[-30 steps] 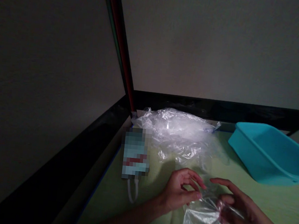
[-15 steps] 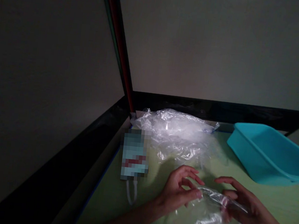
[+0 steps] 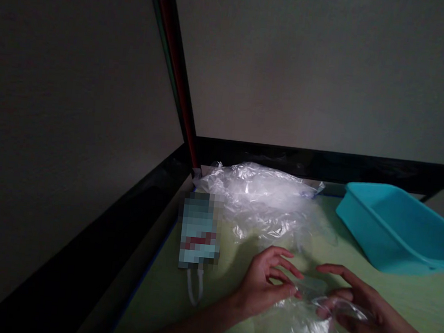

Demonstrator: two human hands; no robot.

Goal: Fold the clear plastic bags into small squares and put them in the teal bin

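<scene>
A clear plastic bag (image 3: 308, 332) lies crumpled on the green table surface (image 3: 409, 299) at the bottom right. My left hand (image 3: 263, 285) pinches the bag's upper edge between thumb and fingers. My right hand (image 3: 353, 310) grips the same edge a little to the right, with the index finger stretched out over it. Both hands hold the bag's mouth just above the table.
A heap of clear plastic bags (image 3: 262, 196) lies at the back by the black rail. A teal plastic tub (image 3: 400, 228) stands at the right. A blurred card with a white cord (image 3: 200, 232) lies at the left edge. Grey walls close the corner.
The bag's rim has shifted between my fingers and dropped lower toward the table. Both hands stay almost in place, the right one slightly lower.
</scene>
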